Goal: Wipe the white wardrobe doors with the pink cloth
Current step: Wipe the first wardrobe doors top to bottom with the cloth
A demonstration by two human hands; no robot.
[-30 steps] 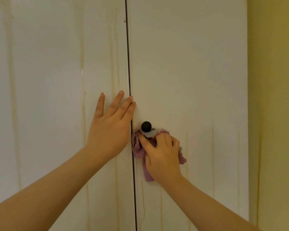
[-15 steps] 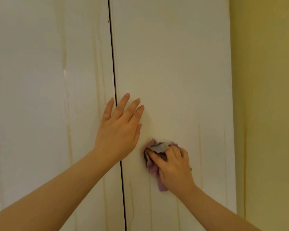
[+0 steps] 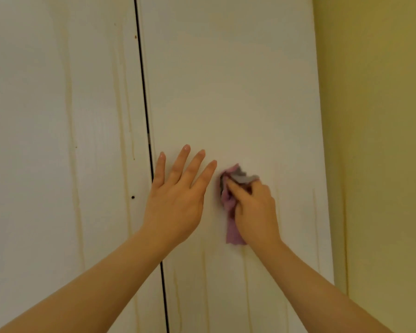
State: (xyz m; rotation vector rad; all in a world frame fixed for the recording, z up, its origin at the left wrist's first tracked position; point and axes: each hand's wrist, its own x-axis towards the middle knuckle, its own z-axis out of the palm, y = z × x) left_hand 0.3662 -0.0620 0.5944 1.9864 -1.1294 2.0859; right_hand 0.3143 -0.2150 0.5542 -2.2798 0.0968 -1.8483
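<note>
From the head camera I see the left hand [image 3: 175,203] at frame centre, fingers straight and spread, flat on the right door [image 3: 238,80] beside the dark seam [image 3: 143,92]. Just right of it, the right hand [image 3: 255,212] clutches the bunched pink cloth [image 3: 232,227] against that door. The streaked left door [image 3: 46,116] fills the left; a yellow wall [image 3: 382,140] edges the right.

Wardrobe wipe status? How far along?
Done: the upper part of the right door looks streak-free, possibly wiped already. In hand: the right hand grips the pink cloth against that door at mid-height, and the left hand lies flat beside it. Left: yellowish drip streaks run down the left door and the right door's lower part, so most of the job remains.
</note>
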